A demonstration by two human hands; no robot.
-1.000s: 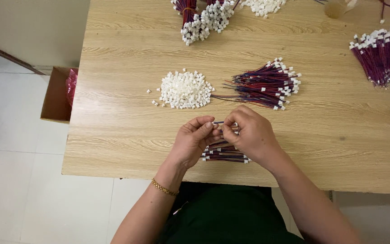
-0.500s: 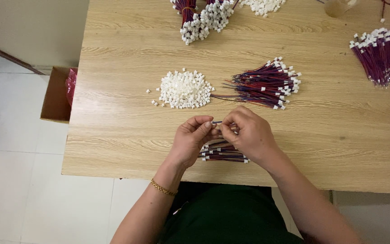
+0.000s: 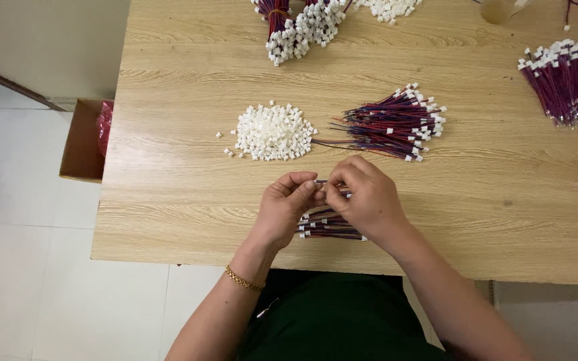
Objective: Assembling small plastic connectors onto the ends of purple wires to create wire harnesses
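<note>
Seen from the head camera, the left hand [image 3: 287, 208] and the right hand [image 3: 362, 199] meet fingertip to fingertip above the near edge of the pale wooden table [image 3: 168, 200]. Both are pinched closed on a thin red-and-dark wire piece with a small white end [image 3: 322, 185], which shows only as a short stretch between the thumbs and forefingers; how much of it each hand covers cannot be told. Directly beneath the hands, lying flat on the table, is a small stack of short red-and-blue wires [image 3: 329, 227], partly hidden by the right palm. Just beyond the hands sits a heap of small white plastic connector housings [image 3: 272, 132], with a few loose ones scattered to its left. Beside it on the right lies a fanned bundle of red-and-blue wires tipped with white connectors [image 3: 396, 122], one stray strand reaching toward the heap. Further bundles of the same kind lie at the far edge [image 3: 296, 27] and along the right side [image 3: 563, 77]. A thin gold chain bracelet [image 3: 243, 279] circles the left wrist. An open cardboard box [image 3: 81, 140] stands on the white tiled floor beside the table.
</note>
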